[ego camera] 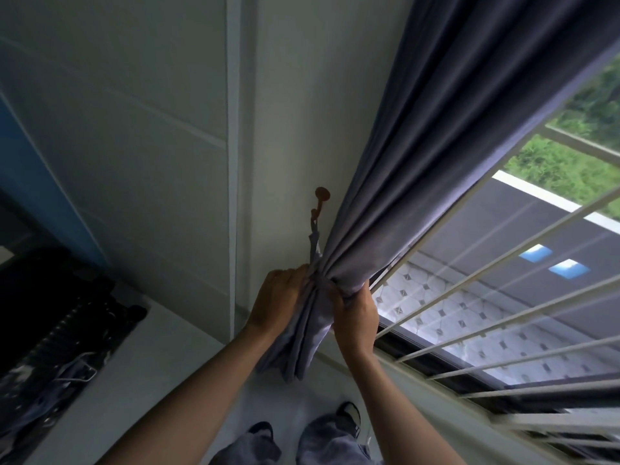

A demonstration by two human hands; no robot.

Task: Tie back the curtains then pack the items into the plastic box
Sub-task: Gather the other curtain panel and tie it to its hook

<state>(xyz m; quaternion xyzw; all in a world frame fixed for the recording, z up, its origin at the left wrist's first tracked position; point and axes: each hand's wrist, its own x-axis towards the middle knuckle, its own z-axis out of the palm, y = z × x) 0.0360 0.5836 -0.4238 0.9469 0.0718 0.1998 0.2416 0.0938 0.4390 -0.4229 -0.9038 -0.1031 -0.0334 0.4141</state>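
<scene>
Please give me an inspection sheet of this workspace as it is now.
Surface: white wall with a brown hook.
Job's things: grey curtain gathered into a bunch; tie-back strap runs from the hook to the bunch; plastic box not seen.
Clutter: dark items on the ledge at left.
Hands: left hand and right hand grip the bunch.
Cables: nothing seen.
Surroundings: barred window at right.

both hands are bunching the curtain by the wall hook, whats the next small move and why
Probably draw the tieback snug around the gathered curtain. It already hangs from the hook, and the left hand and right hand grip the bunch right beneath it.
</scene>
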